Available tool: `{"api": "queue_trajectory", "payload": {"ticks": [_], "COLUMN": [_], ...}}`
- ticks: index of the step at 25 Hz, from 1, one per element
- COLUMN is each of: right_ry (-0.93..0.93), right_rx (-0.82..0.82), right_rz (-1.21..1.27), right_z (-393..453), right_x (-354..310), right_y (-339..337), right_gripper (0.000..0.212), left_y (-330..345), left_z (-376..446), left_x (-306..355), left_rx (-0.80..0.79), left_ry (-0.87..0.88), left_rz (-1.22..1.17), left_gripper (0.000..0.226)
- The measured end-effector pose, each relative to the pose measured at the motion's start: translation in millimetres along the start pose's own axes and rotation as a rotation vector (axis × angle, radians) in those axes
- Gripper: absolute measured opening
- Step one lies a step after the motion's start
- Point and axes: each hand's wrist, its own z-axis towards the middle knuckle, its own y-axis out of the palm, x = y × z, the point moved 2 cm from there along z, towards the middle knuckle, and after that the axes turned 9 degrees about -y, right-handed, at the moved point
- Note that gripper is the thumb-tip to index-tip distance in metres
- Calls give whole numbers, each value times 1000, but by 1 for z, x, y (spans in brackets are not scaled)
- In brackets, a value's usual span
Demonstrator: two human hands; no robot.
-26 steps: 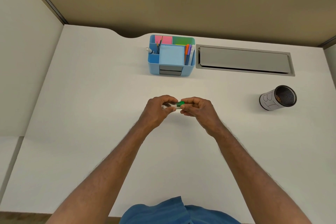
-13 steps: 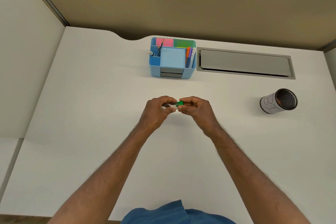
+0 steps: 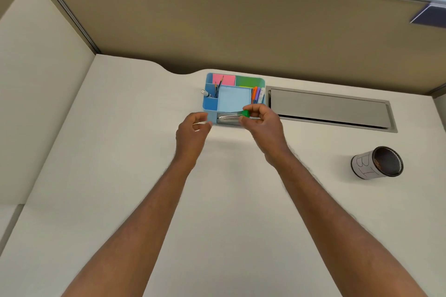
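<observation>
In the head view, a small green-capped item (image 3: 245, 113) is pinched by the grip of the right hand (image 3: 261, 125), just over the front drawer (image 3: 228, 119) of the blue desk organiser (image 3: 210, 103) at the back of the bench (image 3: 120, 176). The left hand (image 3: 191, 132) is held loosely curled beside the drawer, its grip grasping nothing. If the item is released too soon, it could be dropped past the shallow drawer. The light organiser could also be nudged.

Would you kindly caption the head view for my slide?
Right hand pinches a green-tipped item at a blue desk organizer, left hand open beside it.
</observation>
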Motion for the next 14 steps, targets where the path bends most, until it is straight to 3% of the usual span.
{"api": "queue_trajectory", "payload": {"ticks": [5,10,14], "right_ry": [-157,-254,-376], "right_rx": [32,-76,-197], "right_rz": [-156,-337,-622], "right_z": [47,69,76], "right_x": [-14,-8,-1], "right_y": [25,52,68], "right_gripper": [23,28,27], "left_y": [7,21,27], "left_z": [44,66,78], "left_x": [7,6,4], "left_rx": [77,90,126], "left_ry": [-219,-231,-236], "left_rz": [-146,-154,-149], "left_gripper": [29,28,28]}}
